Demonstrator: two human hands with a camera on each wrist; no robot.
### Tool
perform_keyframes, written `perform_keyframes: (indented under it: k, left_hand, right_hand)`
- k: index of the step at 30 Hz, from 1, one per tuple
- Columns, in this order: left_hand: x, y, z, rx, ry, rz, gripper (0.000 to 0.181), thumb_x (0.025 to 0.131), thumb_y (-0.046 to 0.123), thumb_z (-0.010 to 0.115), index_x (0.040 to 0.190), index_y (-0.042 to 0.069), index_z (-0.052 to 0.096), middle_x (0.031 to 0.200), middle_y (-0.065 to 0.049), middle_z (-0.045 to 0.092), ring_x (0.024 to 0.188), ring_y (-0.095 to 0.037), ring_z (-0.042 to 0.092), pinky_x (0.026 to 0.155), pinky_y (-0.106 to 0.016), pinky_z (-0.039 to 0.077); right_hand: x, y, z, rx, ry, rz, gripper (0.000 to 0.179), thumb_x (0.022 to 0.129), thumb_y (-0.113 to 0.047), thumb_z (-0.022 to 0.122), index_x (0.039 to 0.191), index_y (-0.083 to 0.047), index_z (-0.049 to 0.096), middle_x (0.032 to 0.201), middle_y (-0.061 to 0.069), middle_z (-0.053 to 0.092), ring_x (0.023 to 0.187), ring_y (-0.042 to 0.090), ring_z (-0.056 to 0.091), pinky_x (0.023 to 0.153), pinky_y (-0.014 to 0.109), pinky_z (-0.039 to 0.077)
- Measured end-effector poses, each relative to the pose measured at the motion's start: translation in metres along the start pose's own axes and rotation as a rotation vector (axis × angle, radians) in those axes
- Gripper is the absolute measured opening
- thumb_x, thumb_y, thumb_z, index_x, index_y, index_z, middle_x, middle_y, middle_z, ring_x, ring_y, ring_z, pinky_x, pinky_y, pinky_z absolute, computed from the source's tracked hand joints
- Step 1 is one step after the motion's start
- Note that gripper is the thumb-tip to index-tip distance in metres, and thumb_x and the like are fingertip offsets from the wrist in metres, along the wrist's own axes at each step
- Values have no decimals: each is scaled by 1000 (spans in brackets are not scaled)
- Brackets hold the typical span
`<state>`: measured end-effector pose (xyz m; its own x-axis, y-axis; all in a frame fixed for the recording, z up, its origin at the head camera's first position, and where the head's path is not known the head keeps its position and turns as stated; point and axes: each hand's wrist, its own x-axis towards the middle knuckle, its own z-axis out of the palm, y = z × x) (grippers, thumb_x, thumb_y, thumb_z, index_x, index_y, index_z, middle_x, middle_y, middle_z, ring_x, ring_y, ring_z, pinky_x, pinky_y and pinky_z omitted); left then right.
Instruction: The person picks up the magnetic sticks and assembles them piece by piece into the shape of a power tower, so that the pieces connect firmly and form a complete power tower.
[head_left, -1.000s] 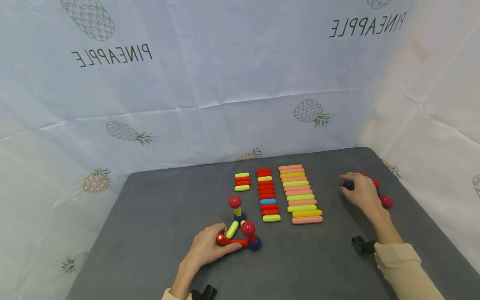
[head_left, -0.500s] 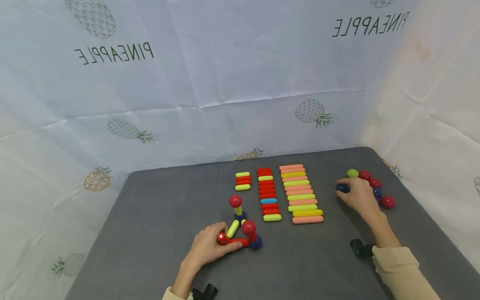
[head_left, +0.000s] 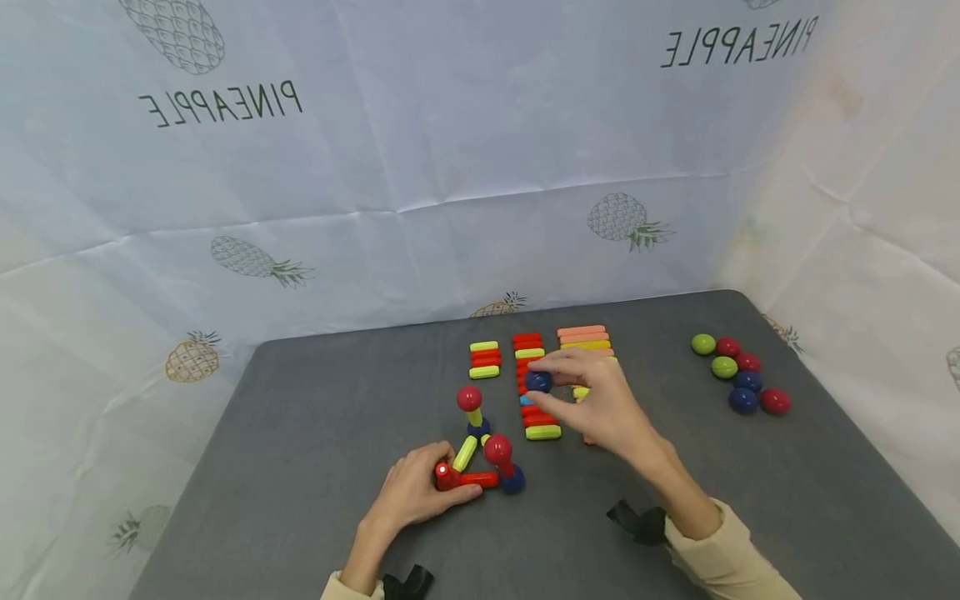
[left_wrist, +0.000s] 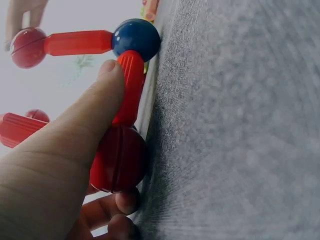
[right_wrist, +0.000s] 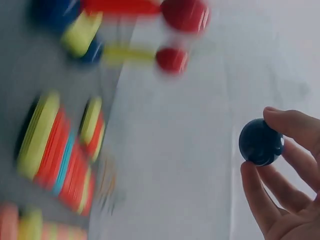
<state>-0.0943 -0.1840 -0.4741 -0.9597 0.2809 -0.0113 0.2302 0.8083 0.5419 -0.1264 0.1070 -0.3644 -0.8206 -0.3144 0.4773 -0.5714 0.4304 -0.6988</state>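
Note:
A half-built frame of magnetic sticks and balls stands on the dark grey table [head_left: 315, 425]. My left hand [head_left: 416, 487] holds it at its near left corner, fingers round a red ball [left_wrist: 120, 159] and thumb along a red stick [left_wrist: 131, 87]. That stick runs to a blue ball [head_left: 512, 480], which bears an upright red stick topped by a red ball [head_left: 497, 450]. Farther back, a yellow-green stick rises to another red ball [head_left: 469, 397]. Above the stick rows, my right hand [head_left: 603, 404] pinches a loose dark blue ball [right_wrist: 260, 142] between thumb and fingertips.
Sticks lie in three rows: a short yellow-and-red one [head_left: 484, 360], a mostly red one [head_left: 542, 432] and a peach-and-yellow one [head_left: 581, 332] partly behind my right hand. Several loose balls [head_left: 742, 400] cluster at the right. A pineapple-print cloth [head_left: 420, 250] hangs behind the table.
My right hand has carried the blue ball leftward from beside the ball cluster to above the stick rows. The left hand and the frame have stayed put.

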Motion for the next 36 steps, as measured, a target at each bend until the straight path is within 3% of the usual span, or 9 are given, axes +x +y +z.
perform_keyframes:
  k: [5, 8, 12, 17, 24, 36]
  left_hand:
    - [-2, -2, -1, -20, 1, 18, 44, 78, 59, 83, 85, 22, 59, 68, 11, 46, 54, -1, 40, 48, -19, 31]
    - [-3, -3, -1, -46, 6, 43, 42, 80, 59, 81, 94, 23, 64, 71, 13, 50, 55, 1, 41, 48, -19, 33]
    - [-5, -4, -1, -83, 11, 67, 43, 82, 54, 81, 107, 22, 67, 69, 13, 49, 53, 3, 41, 48, -19, 32]
    - [-6, -6, -2, -104, 12, 70, 34, 82, 42, 84, 96, 17, 66, 67, 10, 49, 51, 3, 41, 46, -20, 33]
    - [-7, -5, -2, -114, 3, 75, 30, 84, 37, 83, 81, 18, 61, 64, 10, 44, 48, 2, 36, 44, -19, 29]
    - [-5, -5, -2, -101, 10, 55, 35, 83, 43, 83, 77, 19, 59, 56, 12, 34, 44, 2, 25, 43, -19, 21]
  right_hand:
    - [7, -34, 40, 65, -117, -112, 30, 83, -14, 85, 112, -10, 78, 109, 4, 74, 90, 14, 69, 73, 22, 58]
    - [9, -44, 60, 68, -206, -177, 27, 86, -14, 83, 112, -6, 78, 108, 6, 73, 86, 14, 69, 69, 17, 55]
    - [8, -51, 80, -5, -349, -210, 27, 88, -16, 81, 113, -6, 77, 109, 5, 73, 95, 15, 70, 77, 16, 55]
    - [5, -51, 97, -141, -465, -214, 28, 89, -19, 81, 115, -9, 78, 110, 3, 74, 100, 14, 70, 83, 16, 56]
    - [3, -48, 104, -200, -485, -203, 27, 90, -20, 80, 116, -12, 78, 107, 2, 73, 93, 12, 70, 78, 14, 54]
    - [3, -44, 106, -245, -447, -230, 26, 86, -17, 83, 112, -13, 79, 101, 0, 67, 88, 9, 61, 76, 12, 52]
